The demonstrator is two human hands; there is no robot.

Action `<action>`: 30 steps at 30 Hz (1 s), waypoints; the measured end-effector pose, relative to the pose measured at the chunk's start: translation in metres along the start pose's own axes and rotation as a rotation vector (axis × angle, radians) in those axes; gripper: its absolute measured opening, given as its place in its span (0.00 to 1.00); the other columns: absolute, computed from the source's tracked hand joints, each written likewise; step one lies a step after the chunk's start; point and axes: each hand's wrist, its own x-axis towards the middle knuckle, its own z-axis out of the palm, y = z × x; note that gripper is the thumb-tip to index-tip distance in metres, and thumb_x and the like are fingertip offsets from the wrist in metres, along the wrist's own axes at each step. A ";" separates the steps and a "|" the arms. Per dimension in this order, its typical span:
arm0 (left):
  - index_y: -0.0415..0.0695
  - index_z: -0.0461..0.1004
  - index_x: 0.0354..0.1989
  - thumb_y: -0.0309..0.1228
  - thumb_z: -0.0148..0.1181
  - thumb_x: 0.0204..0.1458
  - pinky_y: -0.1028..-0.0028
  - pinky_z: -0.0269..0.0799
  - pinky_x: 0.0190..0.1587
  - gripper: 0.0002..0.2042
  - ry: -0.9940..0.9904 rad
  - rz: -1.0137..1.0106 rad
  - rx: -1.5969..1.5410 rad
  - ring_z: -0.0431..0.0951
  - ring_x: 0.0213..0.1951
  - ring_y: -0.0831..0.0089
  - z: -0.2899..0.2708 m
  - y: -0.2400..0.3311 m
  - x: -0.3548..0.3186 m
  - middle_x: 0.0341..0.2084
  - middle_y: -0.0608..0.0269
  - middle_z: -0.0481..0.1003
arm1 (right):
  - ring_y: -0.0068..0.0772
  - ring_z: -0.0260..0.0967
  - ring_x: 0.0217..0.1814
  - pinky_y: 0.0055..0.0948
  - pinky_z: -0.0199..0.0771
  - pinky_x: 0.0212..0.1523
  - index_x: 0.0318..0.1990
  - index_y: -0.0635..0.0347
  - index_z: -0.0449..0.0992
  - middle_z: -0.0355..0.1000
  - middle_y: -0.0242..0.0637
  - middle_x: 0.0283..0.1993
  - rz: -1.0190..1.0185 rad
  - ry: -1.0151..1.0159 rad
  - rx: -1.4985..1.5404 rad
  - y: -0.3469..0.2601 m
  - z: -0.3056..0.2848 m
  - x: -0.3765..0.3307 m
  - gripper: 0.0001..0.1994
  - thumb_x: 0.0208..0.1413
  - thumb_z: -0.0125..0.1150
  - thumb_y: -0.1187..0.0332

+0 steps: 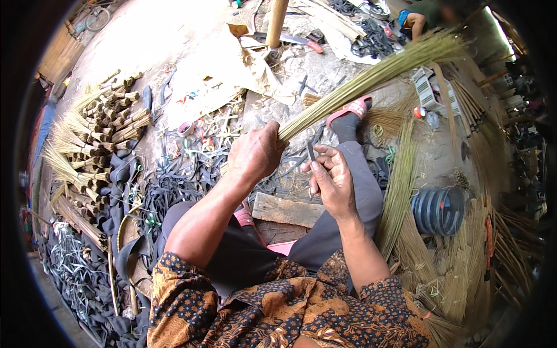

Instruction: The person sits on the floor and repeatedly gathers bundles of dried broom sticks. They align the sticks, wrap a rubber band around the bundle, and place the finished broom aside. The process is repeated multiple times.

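My left hand (255, 152) is closed around the butt end of a long bundle of greenish straw stalks (365, 84). The bundle slants up to the far right, where its loose tips fan out. Just right of that grip, my right hand (332, 180) is raised with bent fingers pinching a thin dark strip (311, 152). Whether the strip is rubber or a metal tool I cannot tell. It stands apart from the bundle. Between my feet lies a worn wooden board (287, 210), below both hands.
Many tied straw bundles (98, 130) are piled at left. Black rubber strips (180, 194) cover the ground near my legs. More loose straw (400, 185) and a blue ribbed container (438, 210) lie at right. A red-handled knife (296, 40) lies by a post (277, 23). Another person (415, 23) bends at far right.
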 end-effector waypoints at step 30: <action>0.43 0.74 0.41 0.41 0.63 0.57 0.47 0.77 0.38 0.14 -0.008 0.058 -0.102 0.82 0.35 0.39 0.005 0.008 -0.009 0.28 0.38 0.80 | 0.19 0.58 0.27 0.23 0.62 0.32 0.37 0.61 0.75 0.64 0.26 0.24 0.129 -0.052 -0.677 -0.043 0.006 -0.029 0.20 0.75 0.48 0.55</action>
